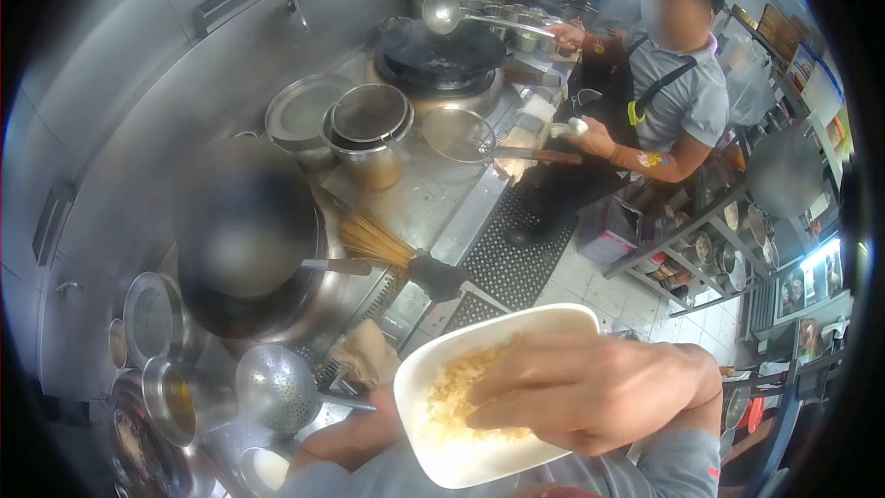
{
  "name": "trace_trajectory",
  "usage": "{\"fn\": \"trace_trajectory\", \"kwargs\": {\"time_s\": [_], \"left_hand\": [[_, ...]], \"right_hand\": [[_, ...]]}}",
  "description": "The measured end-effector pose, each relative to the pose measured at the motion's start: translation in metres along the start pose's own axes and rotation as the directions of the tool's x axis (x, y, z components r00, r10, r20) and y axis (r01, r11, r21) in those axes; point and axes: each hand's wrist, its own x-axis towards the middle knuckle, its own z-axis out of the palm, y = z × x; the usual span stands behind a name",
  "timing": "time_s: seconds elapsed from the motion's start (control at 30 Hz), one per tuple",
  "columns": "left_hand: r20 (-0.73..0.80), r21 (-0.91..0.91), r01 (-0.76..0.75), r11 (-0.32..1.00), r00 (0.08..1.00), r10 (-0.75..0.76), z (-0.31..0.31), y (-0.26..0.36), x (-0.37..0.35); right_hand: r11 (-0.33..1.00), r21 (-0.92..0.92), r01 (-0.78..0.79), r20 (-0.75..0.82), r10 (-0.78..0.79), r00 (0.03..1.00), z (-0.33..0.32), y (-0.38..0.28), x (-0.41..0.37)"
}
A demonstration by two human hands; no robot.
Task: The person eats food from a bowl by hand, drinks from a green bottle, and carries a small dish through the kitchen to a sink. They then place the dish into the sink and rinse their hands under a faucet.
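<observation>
On the bench [433,194] at left, a skimmer [277,389] lies bowl-down beside a dark wok [249,249], within easy reach of the burner. A brush [373,240] rests against the wok's rim. The left forearm [355,438] runs under a white dish [433,443], apparently carrying it from below. The left hand itself is hidden, so its grip cannot be told. The dish is held clear of the bench and holds pale yellow food [452,397]. The right hand [590,387] lies cupped over the food, fingers together and half-curled, likely steadying it. Whether it pinches any does not show. Further right, a co-worker [678,92] holds a ladle [444,11] over another wok [442,53].
</observation>
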Motion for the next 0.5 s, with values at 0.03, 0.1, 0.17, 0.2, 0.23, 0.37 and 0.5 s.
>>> {"fn": "trace_trajectory", "kwargs": {"time_s": [0.03, 0.1, 0.17, 0.2, 0.23, 0.37, 0.5], "left_hand": [[-0.005, 0.006, 0.001, 1.000, 1.000, -0.001, 0.000, 0.002, -0.001], [-0.016, 0.018, -0.010, 1.000, 1.000, 0.010, -0.001, 0.004, -0.003], [-0.034, 0.037, -0.018, 0.999, 0.999, 0.019, -0.002, 0.007, -0.005], [-0.048, 0.053, -0.020, 0.998, 0.999, 0.023, -0.002, 0.009, -0.007], [-0.059, 0.068, -0.016, 0.998, 0.998, 0.020, -0.003, 0.011, -0.007], [-0.086, 0.110, -0.011, 0.994, 0.996, 0.021, -0.004, 0.017, -0.011], [-0.082, 0.105, 0.011, 0.994, 0.997, -0.002, -0.006, 0.022, -0.017]], "right_hand": [[0.999, -0.010, 0.049, 0.028, -0.048, 0.998, 0.002, 0.007, -0.005], [0.993, 0.000, 0.116, -0.001, -0.116, 0.993, -0.001, 0.014, -0.013], [0.991, -0.006, 0.133, -0.019, -0.133, 0.991, -0.011, 0.007, -0.015], [0.991, -0.033, 0.127, 0.019, -0.127, 0.992, -0.017, -0.005, -0.012], [0.982, -0.049, 0.182, 0.004, -0.182, 0.983, -0.018, -0.009, -0.006], [0.887, -0.178, 0.427, -0.273, -0.461, 0.844, -0.005, -0.008, -0.007], [0.888, -0.223, 0.402, -0.215, -0.447, 0.868, -0.013, -0.003, -0.021]]}}
